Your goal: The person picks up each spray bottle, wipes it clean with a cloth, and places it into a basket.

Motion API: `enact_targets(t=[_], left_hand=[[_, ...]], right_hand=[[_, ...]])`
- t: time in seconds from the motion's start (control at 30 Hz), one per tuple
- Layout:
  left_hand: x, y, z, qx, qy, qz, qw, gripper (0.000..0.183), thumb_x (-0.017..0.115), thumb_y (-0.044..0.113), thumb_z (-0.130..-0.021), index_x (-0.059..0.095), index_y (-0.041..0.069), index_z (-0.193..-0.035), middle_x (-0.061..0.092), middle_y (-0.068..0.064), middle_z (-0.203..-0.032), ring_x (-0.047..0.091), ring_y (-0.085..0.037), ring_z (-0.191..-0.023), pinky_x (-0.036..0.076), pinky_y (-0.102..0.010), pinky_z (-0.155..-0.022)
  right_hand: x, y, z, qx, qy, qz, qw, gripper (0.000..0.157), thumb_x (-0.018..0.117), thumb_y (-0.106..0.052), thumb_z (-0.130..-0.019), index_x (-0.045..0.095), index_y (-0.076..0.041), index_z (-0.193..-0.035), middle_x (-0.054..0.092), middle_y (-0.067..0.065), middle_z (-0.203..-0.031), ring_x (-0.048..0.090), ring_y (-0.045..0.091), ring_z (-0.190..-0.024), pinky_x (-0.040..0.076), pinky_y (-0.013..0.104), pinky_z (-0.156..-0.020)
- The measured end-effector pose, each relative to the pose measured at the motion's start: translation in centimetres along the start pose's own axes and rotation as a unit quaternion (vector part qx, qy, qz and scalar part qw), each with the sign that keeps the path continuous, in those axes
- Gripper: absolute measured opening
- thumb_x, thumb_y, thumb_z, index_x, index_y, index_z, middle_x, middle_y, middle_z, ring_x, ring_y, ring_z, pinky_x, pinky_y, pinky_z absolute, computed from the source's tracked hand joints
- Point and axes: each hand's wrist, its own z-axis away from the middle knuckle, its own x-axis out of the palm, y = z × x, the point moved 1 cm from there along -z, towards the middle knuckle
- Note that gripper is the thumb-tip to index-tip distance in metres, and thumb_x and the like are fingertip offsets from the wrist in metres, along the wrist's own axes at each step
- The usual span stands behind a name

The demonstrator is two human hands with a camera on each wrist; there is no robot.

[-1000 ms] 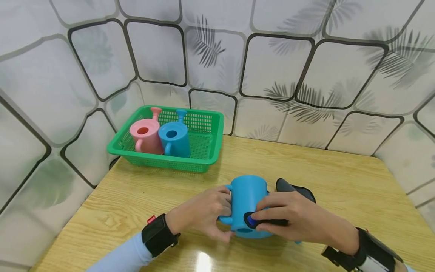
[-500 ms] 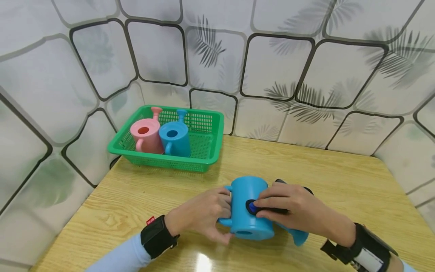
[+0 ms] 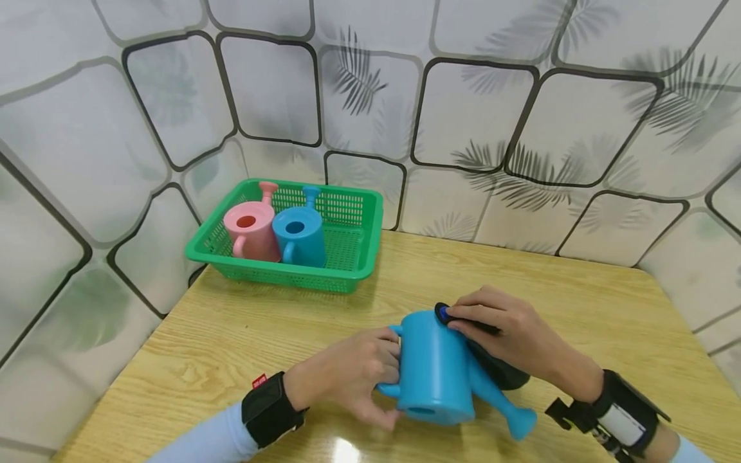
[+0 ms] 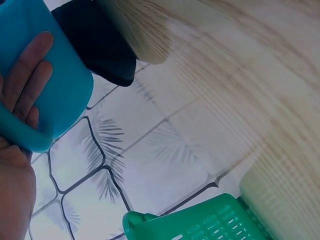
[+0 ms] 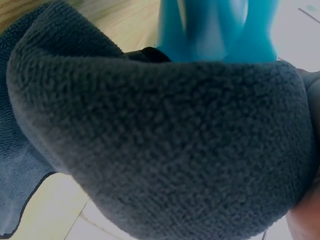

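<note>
A blue watering can [image 3: 437,366] lies tipped, its top hole towards me and its spout [image 3: 492,395] pointing right. My left hand [image 3: 361,370] grips the can's handle from the left; the left wrist view shows its fingers [image 4: 32,82] against the can's wall. In my right hand [image 3: 515,328] is a dark grey fuzzy cloth [image 5: 175,140] with black edging, pinched near a blue spot. That hand presses the cloth at the can's far right edge, and the rest hangs behind the spout. The cloth fills most of the right wrist view.
A green plastic basket [image 3: 289,278] stands at the back left of the wooden table [image 3: 556,289]. Inside it are a pink watering can [image 3: 255,231] and another blue watering can [image 3: 303,241]. Patterned curtains [image 3: 370,96] enclose the back and sides.
My right hand has moved the cloth from the can's near end, along its side, to its far end. The can has shifted slightly right and towards me, and its spout now shows.
</note>
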Motion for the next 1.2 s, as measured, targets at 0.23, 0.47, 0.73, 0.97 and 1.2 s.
enact_targets(t=[0.23,0.47,0.73,0.97,1.2], left_hand=[[-0.2,0.0,-0.2,-0.005,0.001,0.003,1.0,0.04,0.072,0.042,-0.069,0.051,0.014,-0.049,0.044,0.01,-0.052,0.041,-0.009,-0.06,0.045,-0.028,-0.076],[-0.1,-0.1,-0.1,-0.008,0.012,0.002,0.9999,0.04,0.074,0.041,-0.066,0.05,0.014,-0.049,0.043,0.01,-0.051,0.042,-0.009,-0.059,0.046,-0.028,-0.076],[-0.2,-0.5,0.1,-0.013,0.023,-0.006,0.9996,0.038,0.073,0.039,-0.064,0.045,0.017,-0.051,0.044,0.01,-0.051,0.043,-0.009,-0.06,0.047,-0.029,-0.076],[-0.4,-0.7,0.2,-0.034,0.004,0.006,0.9994,0.036,0.074,0.039,-0.065,0.051,0.015,-0.051,0.043,0.01,-0.052,0.042,-0.008,-0.062,0.046,-0.029,-0.078],[-0.6,-1.1,0.6,-0.048,0.002,0.014,0.9987,0.034,0.074,0.039,-0.067,0.052,0.016,-0.056,0.047,0.009,-0.054,0.044,-0.008,-0.064,0.047,-0.031,-0.081]], right_hand=[[-0.2,0.7,0.6,0.017,0.025,-0.004,1.0,0.036,0.053,-0.031,-0.1,0.075,-0.001,-0.1,0.071,0.011,-0.094,0.068,0.019,-0.082,0.058,0.024,-0.066],[-0.4,0.3,1.4,0.059,-0.01,-0.034,0.998,0.024,0.062,-0.021,-0.095,0.073,-0.003,-0.107,0.072,0.011,-0.1,0.069,0.019,-0.088,0.059,0.024,-0.071],[-0.3,-1.2,1.9,0.032,0.003,-0.04,0.999,0.035,0.051,-0.03,-0.101,0.074,-0.004,-0.103,0.072,0.011,-0.098,0.069,0.021,-0.085,0.06,0.024,-0.069],[-0.5,-3.2,1.7,-0.014,0.011,-0.075,0.997,0.027,0.058,-0.025,-0.097,0.075,-0.004,-0.101,0.071,0.013,-0.097,0.067,0.023,-0.087,0.056,0.024,-0.072],[-1.1,-4.8,1.1,-0.032,-0.007,-0.122,0.992,0.018,0.062,-0.021,-0.095,0.073,-0.007,-0.098,0.071,0.009,-0.096,0.064,0.021,-0.088,0.047,0.029,-0.078]])
